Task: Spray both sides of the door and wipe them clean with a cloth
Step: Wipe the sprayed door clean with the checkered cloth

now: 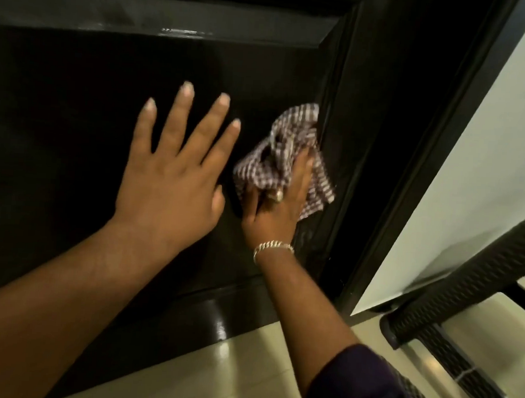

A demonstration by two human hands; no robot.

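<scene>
Left hand (pixel 170 174) lies flat, fingers spread, on the dark door (pixel 76 101); just beside it, right hand (pixel 278 199) clutches a checked cloth (pixel 288 151) against the door.

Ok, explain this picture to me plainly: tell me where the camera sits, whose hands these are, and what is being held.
There is no machine here. The camera is worn on a person's head and looks down at their own arms. The left hand, fingers spread, lies flat against a dark glossy door. The right hand, with a bracelet at the wrist, grips a checked cloth bunched against the door panel near its right edge. At the right are a pale wall and a dark woven-look chair on a tiled floor. No spray bottle is in view.
</scene>
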